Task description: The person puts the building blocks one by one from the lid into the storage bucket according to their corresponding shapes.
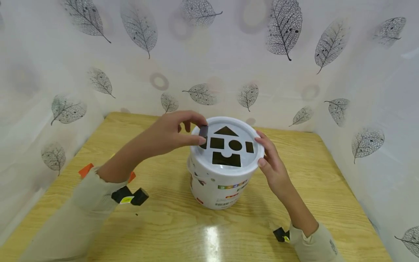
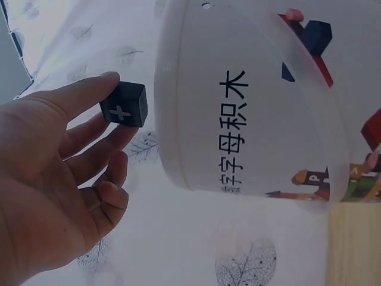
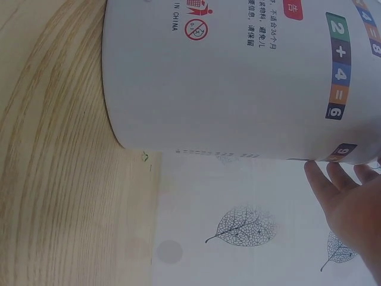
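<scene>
A white bucket (image 1: 216, 189) with printed sides stands upright on the table, its white lid (image 1: 226, 122) on top. Cut into the lid are several shaped holes, among them a triangle, a square and a circle. Between thumb and fingertip, my left hand (image 1: 170, 133) pinches a small dark block (image 2: 124, 104) marked with a white plus sign. The block is at the lid's left side, over the slot there, which it partly hides. My right hand (image 1: 273, 165) rests at the lid's right rim, thumb and fingertips touching it, fingers fairly straight along the bucket's side in the right wrist view.
An orange piece (image 1: 86, 170) lies on the wooden table (image 1: 157, 225) at the left, and more orange shows beside the left sleeve (image 1: 82, 207), which hides part of that area. A white curtain (image 1: 209, 54) with leaf prints surrounds the table at the back and sides.
</scene>
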Tool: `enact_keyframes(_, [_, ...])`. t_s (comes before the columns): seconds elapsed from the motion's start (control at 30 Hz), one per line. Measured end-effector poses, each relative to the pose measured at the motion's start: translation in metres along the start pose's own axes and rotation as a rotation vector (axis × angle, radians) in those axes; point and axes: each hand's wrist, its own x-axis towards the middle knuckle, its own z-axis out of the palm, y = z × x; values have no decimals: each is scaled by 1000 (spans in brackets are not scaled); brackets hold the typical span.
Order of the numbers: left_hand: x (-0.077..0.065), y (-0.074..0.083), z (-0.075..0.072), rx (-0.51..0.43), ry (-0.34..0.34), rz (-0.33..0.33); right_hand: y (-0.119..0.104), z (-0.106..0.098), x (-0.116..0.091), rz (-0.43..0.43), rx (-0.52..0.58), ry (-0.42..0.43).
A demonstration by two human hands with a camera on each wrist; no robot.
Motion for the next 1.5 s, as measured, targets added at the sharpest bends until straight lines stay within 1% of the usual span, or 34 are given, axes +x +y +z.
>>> enact_keyframes(0.1, [13,4,7,-7,-46,15,0,0,0,0,-3,3])
enact_keyframes(0.23, [29,10,16,-5,-109,18,0,1,-1,-7,-2,8])
enact_keyframes(0.33, [40,15,25,3,-138,25,-1,1,-1,-2,6,5])
enact_keyframes(0.5, [54,23,38,0,-199,55,-2,0,0,8,22,-4])
enact_keyframes(0.6, [61,26,45,8,-227,62,-3,0,-1,19,28,-6])
enact_keyframes(0.77, [71,31,55,62,-250,56,-2,0,-1,24,24,-11])
enact_keyframes(0.87, [76,34,59,86,-264,49,-2,0,-1,19,14,-12])
enact_keyframes(0.97, [79,36,63,90,-273,59,-2,0,-1,21,6,-8])
enact_keyframes(1.1, [83,37,68,87,-291,74,-2,0,-1,24,12,-10])
enact_keyframes(1.23, [85,38,71,110,-304,77,-3,0,-2,22,26,-18])
enact_keyframes(1.5, [85,38,75,119,-283,53,-4,0,-2,26,19,-16])
